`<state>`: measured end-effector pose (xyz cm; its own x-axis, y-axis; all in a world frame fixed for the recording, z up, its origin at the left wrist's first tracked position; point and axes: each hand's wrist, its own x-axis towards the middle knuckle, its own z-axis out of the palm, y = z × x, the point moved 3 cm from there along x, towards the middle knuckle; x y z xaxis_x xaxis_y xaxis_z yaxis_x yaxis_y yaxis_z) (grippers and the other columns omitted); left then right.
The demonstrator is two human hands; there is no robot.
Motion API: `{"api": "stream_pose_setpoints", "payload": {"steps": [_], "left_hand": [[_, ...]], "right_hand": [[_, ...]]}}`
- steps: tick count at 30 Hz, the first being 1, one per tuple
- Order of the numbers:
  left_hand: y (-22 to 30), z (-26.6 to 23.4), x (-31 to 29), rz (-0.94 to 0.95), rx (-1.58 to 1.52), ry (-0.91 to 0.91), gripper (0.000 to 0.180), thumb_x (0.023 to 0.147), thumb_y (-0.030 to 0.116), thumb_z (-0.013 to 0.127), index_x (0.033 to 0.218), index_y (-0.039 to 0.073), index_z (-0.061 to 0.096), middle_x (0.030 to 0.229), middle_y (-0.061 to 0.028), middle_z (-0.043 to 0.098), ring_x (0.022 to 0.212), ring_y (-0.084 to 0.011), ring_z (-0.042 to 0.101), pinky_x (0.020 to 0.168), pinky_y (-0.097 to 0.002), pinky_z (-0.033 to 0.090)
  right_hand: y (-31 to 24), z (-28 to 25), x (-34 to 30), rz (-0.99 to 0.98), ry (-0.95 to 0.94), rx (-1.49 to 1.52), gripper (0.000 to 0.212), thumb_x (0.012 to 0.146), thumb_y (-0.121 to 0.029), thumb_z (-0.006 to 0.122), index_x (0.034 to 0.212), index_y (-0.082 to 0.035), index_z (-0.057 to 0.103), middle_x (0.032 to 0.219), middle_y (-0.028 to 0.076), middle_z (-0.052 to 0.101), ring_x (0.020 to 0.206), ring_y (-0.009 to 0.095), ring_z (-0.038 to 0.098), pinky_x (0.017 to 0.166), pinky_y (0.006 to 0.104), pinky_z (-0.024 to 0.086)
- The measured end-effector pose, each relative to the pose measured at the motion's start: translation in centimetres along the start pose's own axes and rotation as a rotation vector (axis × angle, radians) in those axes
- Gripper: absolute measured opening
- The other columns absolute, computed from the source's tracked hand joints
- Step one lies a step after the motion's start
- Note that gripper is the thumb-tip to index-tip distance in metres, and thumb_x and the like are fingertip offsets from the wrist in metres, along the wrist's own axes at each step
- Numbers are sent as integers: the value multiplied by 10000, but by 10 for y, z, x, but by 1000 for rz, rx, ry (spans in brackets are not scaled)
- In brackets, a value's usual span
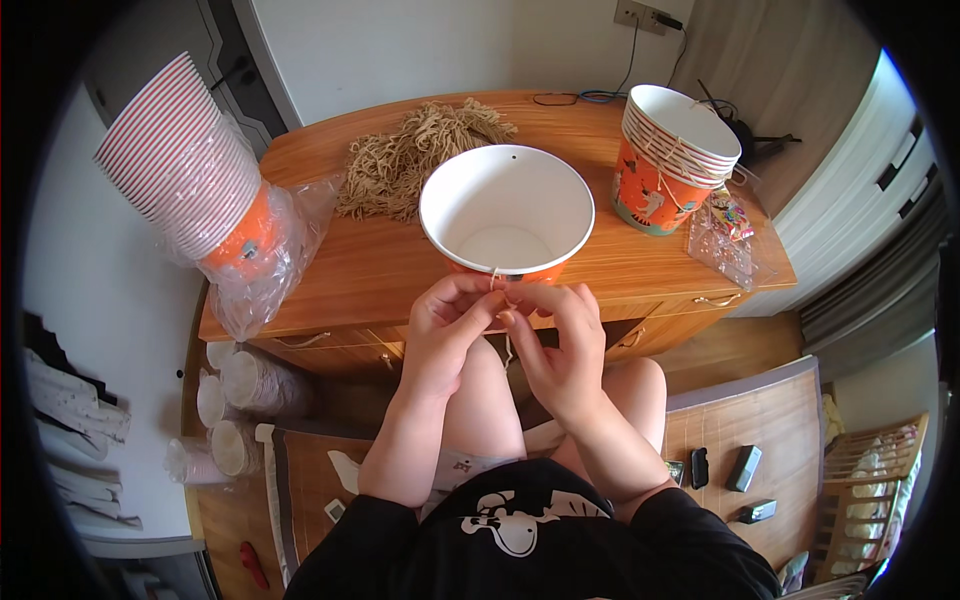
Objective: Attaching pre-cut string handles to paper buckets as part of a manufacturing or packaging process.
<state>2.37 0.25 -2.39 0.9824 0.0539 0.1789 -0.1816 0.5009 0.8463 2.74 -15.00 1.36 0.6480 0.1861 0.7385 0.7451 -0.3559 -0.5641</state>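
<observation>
A large paper bucket (507, 205), white inside and orange outside, stands at the front edge of the wooden desk. A thin beige cord (496, 276) passes over its near rim, and a loose end hangs below my fingers. Just in front of that rim, my left hand (450, 325) pinches the cord between thumb and forefinger. My right hand (555, 340) meets it there, thumb and fingertips closed on the same cord. A small dark hole shows in the bucket's far wall. Behind the bucket lies a heap of beige cords (425, 150).
Nested orange buckets (665, 165) with cords stand at the desk's right. A tall plastic-wrapped stack of striped-rim buckets (185, 160) leans at the left. Clear wrapping (725, 245) lies by the right edge. More wrapped stacks (255, 380) rest on the floor.
</observation>
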Motion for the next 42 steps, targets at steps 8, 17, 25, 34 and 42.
{"api": "stream_pose_setpoints", "payload": {"steps": [8,17,25,34,42], "left_hand": [[6,2,-6,184,242,152,156,949,-20,671,1103,-41,684,996,-89,746,893,-115,709,785,-259,590],[16,1,-7,345,463,199,137,915,-40,697,1052,-48,694,908,-57,732,806,-81,690,725,-223,553],[19,3,-7,273,276,134,129,929,-34,689,1051,-71,675,920,-77,735,841,-102,710,737,-216,563],[22,5,-15,316,347,149,182,918,-23,718,1094,-65,705,954,-84,747,840,-100,710,738,-216,561],[27,9,-21,357,498,184,213,874,-16,760,1084,-31,727,947,-96,749,844,-120,719,728,-245,578]], "right_hand": [[-7,-4,23,-186,39,-256,228,770,-141,818,985,-176,753,969,-23,623,885,213,543,788,360,385],[-16,0,57,-346,-112,-190,274,770,-145,814,1033,-191,754,950,-27,632,919,207,562,853,373,392],[-6,-3,51,-389,-129,-78,340,751,-148,826,1080,-179,744,893,-55,710,899,180,599,881,371,393],[-10,-13,56,-624,-201,-329,367,769,-236,748,1135,-212,733,1000,-120,712,970,135,572,911,366,378],[-6,-12,50,-715,-167,-394,361,807,-295,714,1158,-212,689,1027,-122,700,975,111,560,904,356,371]]}}
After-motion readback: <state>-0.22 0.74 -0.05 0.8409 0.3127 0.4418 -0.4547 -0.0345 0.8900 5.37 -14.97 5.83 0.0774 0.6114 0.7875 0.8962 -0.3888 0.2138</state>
